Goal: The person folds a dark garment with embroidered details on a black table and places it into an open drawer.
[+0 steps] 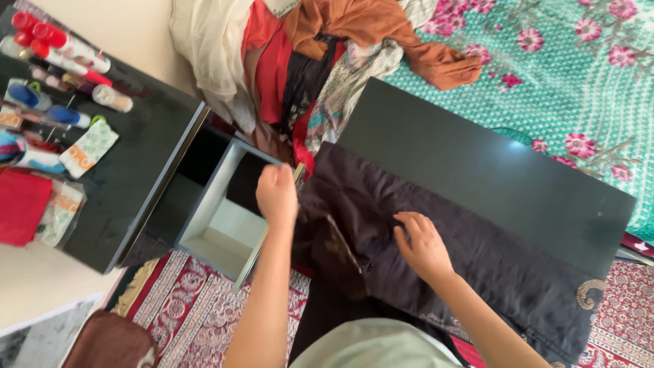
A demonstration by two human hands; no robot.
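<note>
The person is working a dark garment (436,232) that is lying spread across a black tabletop (490,163). The left hand (276,194) is closing into a fist on the cloth's upper edge, its grip pinching a fold of fabric right at the tabletop's corner. The right hand (424,244) is pressing flat on the cloth, fingers spread and slightly curled, well to the right of the left grip.

The garment is looking soft and limp: it is draping over the near edge and wrinkling around both hands. It is likely light and will not be holding any shape, so a pinch at an edge or seam should be serving best, with the flat hand keeping the rest from sliding on the smooth board. Gold embroidery (589,293) is showing far to the right of the right hand.

Beyond the left grip, a clothes pile (320,61) is sitting on the bed (579,68); left of it, an open drawer (218,218) is gaping.
</note>
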